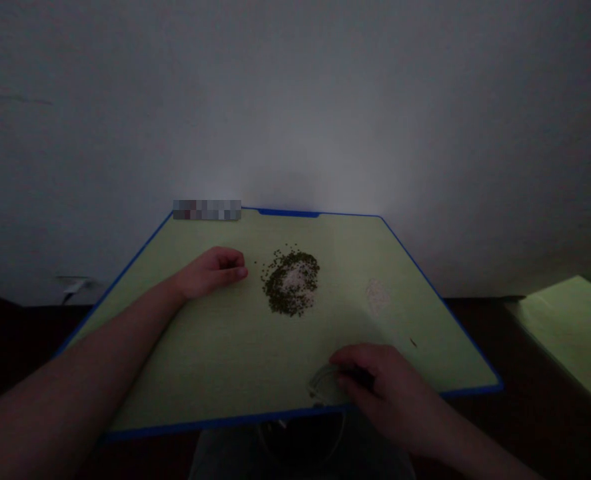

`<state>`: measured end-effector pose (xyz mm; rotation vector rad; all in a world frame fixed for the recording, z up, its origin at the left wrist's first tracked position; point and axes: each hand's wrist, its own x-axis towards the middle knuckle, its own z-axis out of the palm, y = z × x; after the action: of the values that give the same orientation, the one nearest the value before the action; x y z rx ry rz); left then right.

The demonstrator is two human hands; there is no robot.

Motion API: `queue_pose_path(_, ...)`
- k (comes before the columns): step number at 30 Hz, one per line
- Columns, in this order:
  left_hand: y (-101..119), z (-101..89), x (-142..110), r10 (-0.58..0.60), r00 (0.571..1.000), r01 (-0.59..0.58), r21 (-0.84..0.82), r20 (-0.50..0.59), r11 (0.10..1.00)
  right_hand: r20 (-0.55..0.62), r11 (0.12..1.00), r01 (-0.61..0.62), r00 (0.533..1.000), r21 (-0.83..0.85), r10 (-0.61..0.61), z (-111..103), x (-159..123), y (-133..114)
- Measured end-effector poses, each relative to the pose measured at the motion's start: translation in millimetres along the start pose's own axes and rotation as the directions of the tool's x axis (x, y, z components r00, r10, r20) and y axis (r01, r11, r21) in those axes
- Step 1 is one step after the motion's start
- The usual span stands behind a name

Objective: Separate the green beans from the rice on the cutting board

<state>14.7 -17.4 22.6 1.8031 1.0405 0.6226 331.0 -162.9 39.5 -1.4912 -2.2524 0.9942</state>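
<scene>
A pile of small dark green beans (278, 290) with pale, rice-like grains (295, 277) heaped over its middle lies on the table (200, 360). My left hand (215, 272) rests to its left, fingers curled and thumb close to the forefinger, with nothing visible in them. At the front edge, my right hand (375, 380) pinches the rim of a clear, see-through container (324, 381), tilted at the edge. Its full shape is too dim to make out. Some small dark bits show near its lower rim.
A thin patch of pale grains (378, 297) lies right of the pile, and a small brown sliver (413, 343) nearer me. Below the front edge is a dark round bucket-like container (302, 440). A wall (295, 100) stands behind; another pale surface (570, 327) is at right.
</scene>
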Motion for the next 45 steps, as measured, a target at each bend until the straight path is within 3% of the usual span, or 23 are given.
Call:
queue_pose_path(11,-3,-1.6,1,0.028,1.000,-0.028,0.026,0.002,0.999,-0.019,0.997,0.065,0.998,0.037,-0.065,0,7,-6)
queue_pose_path(23,2,0.0,-1,0.014,1.000,-0.014,0.031,-0.003,0.999,0.070,0.997,0.075,0.995,0.035,-0.077,4,4,-11)
queue_pose_path(29,2,0.0,0,0.023,1.000,-0.023,0.035,0.007,0.999,-0.001,0.996,0.072,0.997,0.046,-0.072,3,9,-11)
queue_pose_path(34,2,0.3,-1,-0.002,1.000,0.002,0.002,-0.002,1.000,0.021,0.996,0.088,0.996,0.030,-0.089,1,7,-9)
queue_pose_path(36,2,0.3,-1,-0.013,1.000,0.013,-0.004,-0.001,1.000,-0.016,0.996,0.089,0.996,0.020,-0.089,-5,5,-3)
queue_pose_path(41,1,0.2,-1,0.002,1.000,-0.002,0.012,-0.007,1.000,-0.308,0.993,0.095,0.945,-0.068,-0.111,-33,6,17)
queue_pose_path(45,0,0.5,0,-0.003,1.000,0.003,0.008,-0.012,1.000,-0.390,0.974,0.112,0.902,-0.197,-0.183,-55,22,23)
